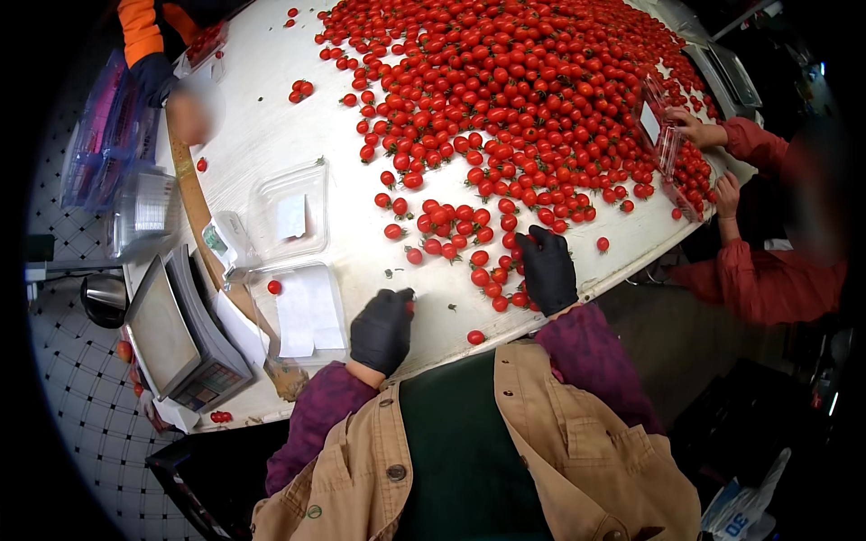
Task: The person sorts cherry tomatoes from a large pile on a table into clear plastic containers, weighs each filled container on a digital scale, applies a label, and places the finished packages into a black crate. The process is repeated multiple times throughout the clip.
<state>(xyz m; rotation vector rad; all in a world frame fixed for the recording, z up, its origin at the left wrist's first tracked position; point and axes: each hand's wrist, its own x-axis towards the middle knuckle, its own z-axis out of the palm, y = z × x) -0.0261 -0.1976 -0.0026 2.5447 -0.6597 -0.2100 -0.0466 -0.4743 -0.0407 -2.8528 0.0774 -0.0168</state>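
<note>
My left hand, in a black glove, is closed around a cherry tomato, of which a bit of red shows by the fingertips. Beside it on the left lies an open clear plastic clamshell box with white paper and one cherry tomato in its near half. My right hand, also gloved in black, reaches palm down over loose cherry tomatoes near the table edge; its fingertips touch or nearly touch some, and whether it grips one is hidden. A large heap of cherry tomatoes spreads beyond both hands.
A weighing scale and a white label dispenser or similar device stand left, near stacked clear boxes. At right a co-worker's hands hold a filled clear box. Another person's orange sleeve shows at upper left.
</note>
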